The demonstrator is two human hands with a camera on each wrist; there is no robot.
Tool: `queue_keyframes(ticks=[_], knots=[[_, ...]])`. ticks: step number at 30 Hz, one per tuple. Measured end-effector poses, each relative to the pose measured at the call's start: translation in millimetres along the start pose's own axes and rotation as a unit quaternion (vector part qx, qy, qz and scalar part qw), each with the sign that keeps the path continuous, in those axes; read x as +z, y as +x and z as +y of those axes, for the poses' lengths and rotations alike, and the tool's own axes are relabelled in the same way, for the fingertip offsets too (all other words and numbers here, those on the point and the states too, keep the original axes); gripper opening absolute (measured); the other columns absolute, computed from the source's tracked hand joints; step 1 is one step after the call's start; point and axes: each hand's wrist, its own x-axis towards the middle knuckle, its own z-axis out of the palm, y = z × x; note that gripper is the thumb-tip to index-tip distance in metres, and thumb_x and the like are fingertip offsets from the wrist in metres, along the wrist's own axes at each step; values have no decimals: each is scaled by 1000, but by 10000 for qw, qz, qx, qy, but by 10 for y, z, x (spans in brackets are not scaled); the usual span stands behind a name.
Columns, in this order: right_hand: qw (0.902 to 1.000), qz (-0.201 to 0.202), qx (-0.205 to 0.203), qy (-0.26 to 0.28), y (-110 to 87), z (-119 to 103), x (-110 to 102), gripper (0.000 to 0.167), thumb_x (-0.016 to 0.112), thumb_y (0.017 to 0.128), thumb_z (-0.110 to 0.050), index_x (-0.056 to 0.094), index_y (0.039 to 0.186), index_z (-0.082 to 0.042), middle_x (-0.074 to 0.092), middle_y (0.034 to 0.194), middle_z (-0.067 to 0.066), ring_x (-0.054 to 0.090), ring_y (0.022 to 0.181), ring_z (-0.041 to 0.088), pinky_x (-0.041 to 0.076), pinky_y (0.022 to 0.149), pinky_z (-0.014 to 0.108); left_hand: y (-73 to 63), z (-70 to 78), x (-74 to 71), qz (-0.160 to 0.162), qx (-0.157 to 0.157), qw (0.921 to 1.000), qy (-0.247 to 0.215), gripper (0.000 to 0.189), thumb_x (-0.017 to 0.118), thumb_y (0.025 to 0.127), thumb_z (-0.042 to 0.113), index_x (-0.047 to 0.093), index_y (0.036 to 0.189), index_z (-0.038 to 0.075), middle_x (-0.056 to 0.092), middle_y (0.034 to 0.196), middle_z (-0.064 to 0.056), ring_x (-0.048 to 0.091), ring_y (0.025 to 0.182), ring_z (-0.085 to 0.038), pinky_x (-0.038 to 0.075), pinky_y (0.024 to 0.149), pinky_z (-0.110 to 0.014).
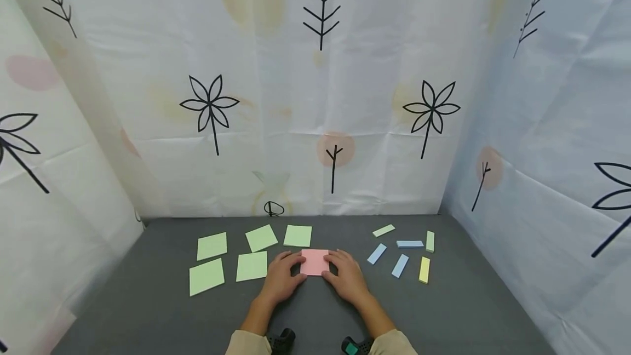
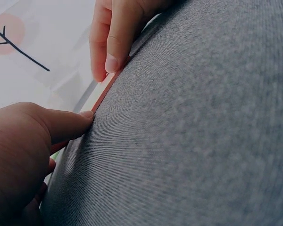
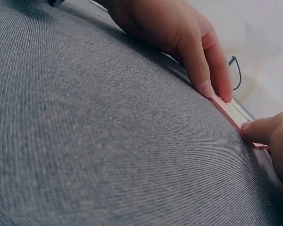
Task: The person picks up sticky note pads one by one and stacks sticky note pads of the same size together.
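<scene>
A pink square pad of sticky notes lies on the grey table between both hands. My left hand holds its left side, thumb at the near corner and index finger at the far one. On the right side my right hand grips it the same way, with thumb and index finger at the two corners. Both wrist views show the pad edge-on as a thin pink strip, low against the cloth. Nearest the left hand is a light green square pad; its fellow lies just beyond the pink one.
More light green squares spread to the left. On the right lie several narrow strips: blue, pale green and one yellow. A printed white curtain borders the table's back, with others at the sides.
</scene>
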Motion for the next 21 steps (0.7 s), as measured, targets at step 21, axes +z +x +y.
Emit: queue_keyframes(ticks=[21], knots=[[9999, 110, 27, -120, -20, -26, -4, 34, 73, 86, -24, 70, 116, -7, 63, 126, 9, 49, 126, 33, 37, 102, 56, 434, -166, -229, 154, 301, 9974, 636, 31, 75, 84, 15, 70, 115, 13, 66, 119, -8, 55, 116, -34, 41, 96, -55]])
